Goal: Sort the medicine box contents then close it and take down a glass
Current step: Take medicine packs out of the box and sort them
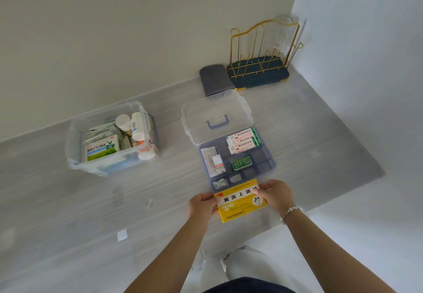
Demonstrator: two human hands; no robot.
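Both hands, left hand (201,205) and right hand (275,195), are pinching the flat yellow cardboard medicine packet (241,203) by its ends at the desk's (68,201) near edge, overlapping the blue compartment tray (263,155); keeping it level should help seat it.

A pale grey, wood-grained tabletop (68,201) fills a corner where 2 plain walls meet: an off-white wall (114,29) along the far side, a bluish-white wall (366,52) at right. Soft, even light; white floor (343,235) near right.
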